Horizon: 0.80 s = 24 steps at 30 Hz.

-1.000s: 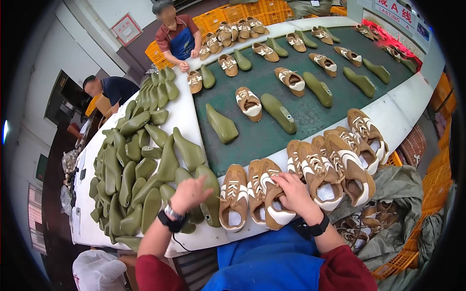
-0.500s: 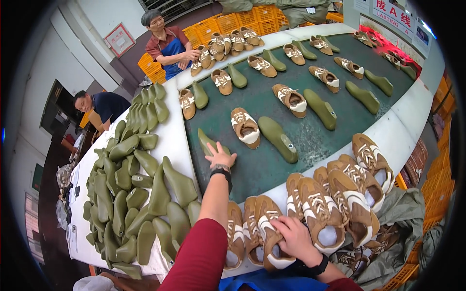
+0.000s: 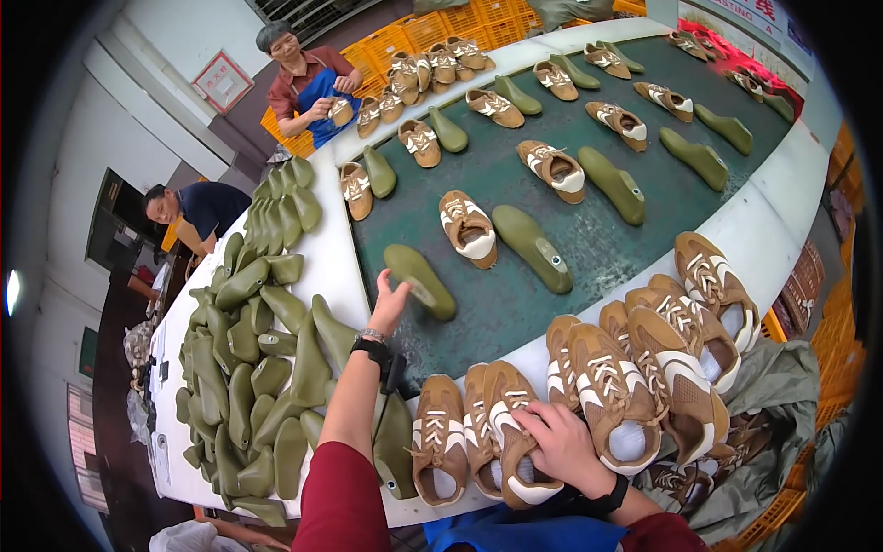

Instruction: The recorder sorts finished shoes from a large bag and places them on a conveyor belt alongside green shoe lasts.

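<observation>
Olive-green shoe last [image 3: 420,280] lay on the dark conveyor belt [image 3: 589,248], just beyond the open-fingered left hand [image 3: 390,304]; the right hand [image 3: 557,442] gripped a tan sneaker [image 3: 511,432].

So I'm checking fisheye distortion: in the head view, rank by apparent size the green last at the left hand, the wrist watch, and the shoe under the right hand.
1. Brown shoe under the right hand, though it lies nearest the camera, which inflates it.
2. Green last touched by the left hand; possibly similar in true size.
3. Black watch, clearly smallest.
</observation>
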Available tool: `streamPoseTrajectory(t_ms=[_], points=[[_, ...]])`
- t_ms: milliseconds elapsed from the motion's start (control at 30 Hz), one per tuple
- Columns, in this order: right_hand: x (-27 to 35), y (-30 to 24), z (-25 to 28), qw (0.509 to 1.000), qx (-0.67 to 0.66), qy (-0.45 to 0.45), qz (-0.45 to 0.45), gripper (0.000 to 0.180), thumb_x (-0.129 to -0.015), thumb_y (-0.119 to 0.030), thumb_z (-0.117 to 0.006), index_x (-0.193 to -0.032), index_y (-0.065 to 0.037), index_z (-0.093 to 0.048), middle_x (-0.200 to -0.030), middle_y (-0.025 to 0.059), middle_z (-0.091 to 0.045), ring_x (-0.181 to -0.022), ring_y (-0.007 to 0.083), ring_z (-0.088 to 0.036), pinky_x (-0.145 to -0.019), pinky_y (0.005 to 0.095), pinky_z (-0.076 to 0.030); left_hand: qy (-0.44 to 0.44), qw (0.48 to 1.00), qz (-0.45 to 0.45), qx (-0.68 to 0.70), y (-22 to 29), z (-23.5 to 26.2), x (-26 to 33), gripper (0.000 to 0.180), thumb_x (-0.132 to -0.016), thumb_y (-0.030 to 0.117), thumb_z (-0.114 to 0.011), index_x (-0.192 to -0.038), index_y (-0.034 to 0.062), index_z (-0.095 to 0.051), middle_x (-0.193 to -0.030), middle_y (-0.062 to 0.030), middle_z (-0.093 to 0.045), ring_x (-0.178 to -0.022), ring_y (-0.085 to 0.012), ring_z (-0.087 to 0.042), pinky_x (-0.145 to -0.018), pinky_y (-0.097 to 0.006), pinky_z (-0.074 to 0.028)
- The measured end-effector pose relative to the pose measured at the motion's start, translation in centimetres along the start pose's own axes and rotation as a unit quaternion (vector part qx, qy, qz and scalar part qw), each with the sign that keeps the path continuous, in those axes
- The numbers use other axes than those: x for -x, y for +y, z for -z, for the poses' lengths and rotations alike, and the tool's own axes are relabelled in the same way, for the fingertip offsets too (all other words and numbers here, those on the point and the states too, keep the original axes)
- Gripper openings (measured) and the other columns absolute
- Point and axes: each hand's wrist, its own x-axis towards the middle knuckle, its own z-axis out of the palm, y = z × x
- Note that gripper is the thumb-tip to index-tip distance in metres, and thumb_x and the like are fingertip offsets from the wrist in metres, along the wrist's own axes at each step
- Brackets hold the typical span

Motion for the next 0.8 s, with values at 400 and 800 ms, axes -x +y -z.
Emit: streamPoseTrajectory(t_ms=[400,800], points=[[-0.2,-0.3,-0.2,1.000,-0.005,-0.004,0.008,0.052,-0.060,0.000,-0.063,-0.111,-0.010,-0.060,-0.103,0.0060,-0.056,-0.090,0.0261,-0.056,-0.073,0.0355,-0.049,0.045,0.933,-0.104,-0.343,1.0,-5.5,-3.3,0.073,-0.077,0.043,-0.061,-0.137,0.0094,-0.037,-0.110,-0.0250,-0.058,-0.099,-0.0371,-0.058,-0.084,-0.042,-0.048],[-0.1,-0.2,-0.4,1.000,0.003,0.015,0.017,0.051,-0.060,0.000,-0.062,-0.110,-0.010,-0.059,-0.103,0.0062,-0.056,-0.087,0.0272,-0.056,-0.072,0.0365,-0.050,-0.090,0.863,-0.111,-0.485,-0.6,-5.3,-0.5,0.046,-0.071,0.032,-0.068,-0.109,0.0119,-0.050,-0.133,-0.0394,-0.027,-0.126,-0.0511,-0.032,-0.100,-0.043,-0.039]])
